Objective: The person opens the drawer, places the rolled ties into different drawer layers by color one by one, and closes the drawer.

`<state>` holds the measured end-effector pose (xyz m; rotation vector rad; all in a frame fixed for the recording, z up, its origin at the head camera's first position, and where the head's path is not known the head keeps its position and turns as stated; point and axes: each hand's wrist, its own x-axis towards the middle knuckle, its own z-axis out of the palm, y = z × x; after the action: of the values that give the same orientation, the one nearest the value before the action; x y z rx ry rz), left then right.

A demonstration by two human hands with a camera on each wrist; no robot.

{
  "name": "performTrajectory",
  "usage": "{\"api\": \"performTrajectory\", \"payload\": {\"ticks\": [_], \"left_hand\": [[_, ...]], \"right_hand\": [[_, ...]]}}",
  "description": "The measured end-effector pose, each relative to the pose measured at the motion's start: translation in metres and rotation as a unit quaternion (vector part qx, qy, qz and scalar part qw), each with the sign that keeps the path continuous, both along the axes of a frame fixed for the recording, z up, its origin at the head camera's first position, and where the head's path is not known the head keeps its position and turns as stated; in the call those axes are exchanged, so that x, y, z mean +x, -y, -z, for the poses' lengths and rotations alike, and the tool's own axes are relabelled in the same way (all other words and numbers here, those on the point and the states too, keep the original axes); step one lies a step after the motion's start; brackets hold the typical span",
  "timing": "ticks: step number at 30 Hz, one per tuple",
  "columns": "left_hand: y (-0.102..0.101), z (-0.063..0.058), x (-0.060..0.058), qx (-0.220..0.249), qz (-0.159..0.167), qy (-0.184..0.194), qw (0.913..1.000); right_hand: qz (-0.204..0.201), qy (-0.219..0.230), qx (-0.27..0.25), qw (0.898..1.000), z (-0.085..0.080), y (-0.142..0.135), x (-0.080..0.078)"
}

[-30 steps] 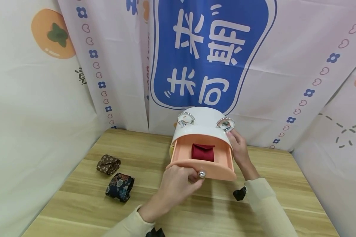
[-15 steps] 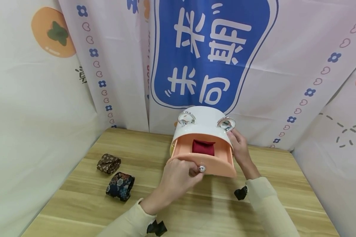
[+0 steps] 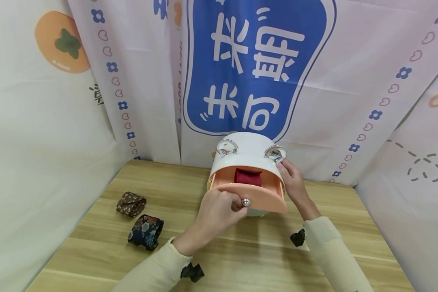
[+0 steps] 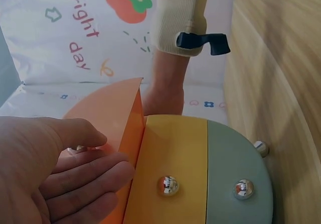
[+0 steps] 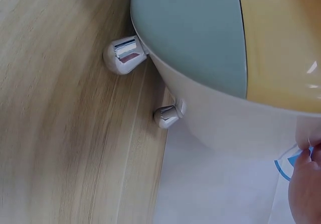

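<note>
A rounded white drawer cabinet (image 3: 248,148) with two silver rings on top stands at the back of the table. Its peach top drawer (image 3: 266,198) sticks out partway, with a rolled dark red tie (image 3: 248,177) inside. My left hand (image 3: 219,209) pinches the drawer's silver knob (image 3: 246,202) between thumb and fingers. On the cabinet's right side, my right hand (image 3: 293,182) rests against the white shell, fingertips close below the right ring (image 3: 275,153). The left wrist view shows the yellow drawer (image 4: 173,153) and green drawer (image 4: 235,158) flush below the peach one.
On the left of the wooden table (image 3: 95,251) lie a rolled brown patterned tie (image 3: 131,204) and a rolled navy floral tie (image 3: 146,232). A printed cloth (image 3: 314,105) hangs right behind the cabinet. Silver feet (image 5: 125,56) hold the cabinet off the table.
The peach drawer has slid some way further into the cabinet, my left hand moving with its knob. The right hand keeps its place on the cabinet's side.
</note>
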<state>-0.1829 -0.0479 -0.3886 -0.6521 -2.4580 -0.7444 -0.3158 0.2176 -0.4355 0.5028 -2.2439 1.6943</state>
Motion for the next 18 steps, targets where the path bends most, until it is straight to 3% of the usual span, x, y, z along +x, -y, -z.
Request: {"api": "performTrajectory", "payload": {"ticks": [18], "left_hand": [[-0.004, 0.0, -0.027, 0.013, -0.006, 0.005, 0.9999]], "right_hand": [[-0.013, -0.005, -0.004, 1.0, -0.002, 0.0, 0.0]]}}
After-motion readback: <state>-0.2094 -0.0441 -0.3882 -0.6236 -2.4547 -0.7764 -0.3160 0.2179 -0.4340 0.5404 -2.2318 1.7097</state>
